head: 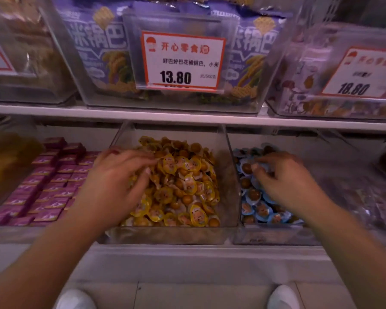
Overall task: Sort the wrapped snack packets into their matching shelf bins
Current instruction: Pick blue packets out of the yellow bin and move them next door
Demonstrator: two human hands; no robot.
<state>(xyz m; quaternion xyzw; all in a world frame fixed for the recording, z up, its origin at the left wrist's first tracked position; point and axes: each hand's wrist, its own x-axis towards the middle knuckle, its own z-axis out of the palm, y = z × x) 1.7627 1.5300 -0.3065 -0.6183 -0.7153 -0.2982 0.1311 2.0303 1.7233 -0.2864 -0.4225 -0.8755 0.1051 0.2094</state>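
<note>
A clear middle bin (165,236) on the lower shelf is heaped with yellow wrapped snack packets (187,184). The clear bin to its right (272,238) holds blue wrapped snack packets (262,211). My left hand (114,181) reaches into the left side of the yellow pile, its fingers and thumb curled round a few yellow packets. Over the blue pile, my right hand (285,181) pinches a blue packet between thumb and fingertips near the bin's left wall. What lies under either palm is hidden.
Rows of purple boxes (49,181) fill the bin on the left. A white shelf board (187,118) runs just above the bins and carries upper bins with purple bags and a price tag (183,61). My white shoes (76,299) stand below the shelf front.
</note>
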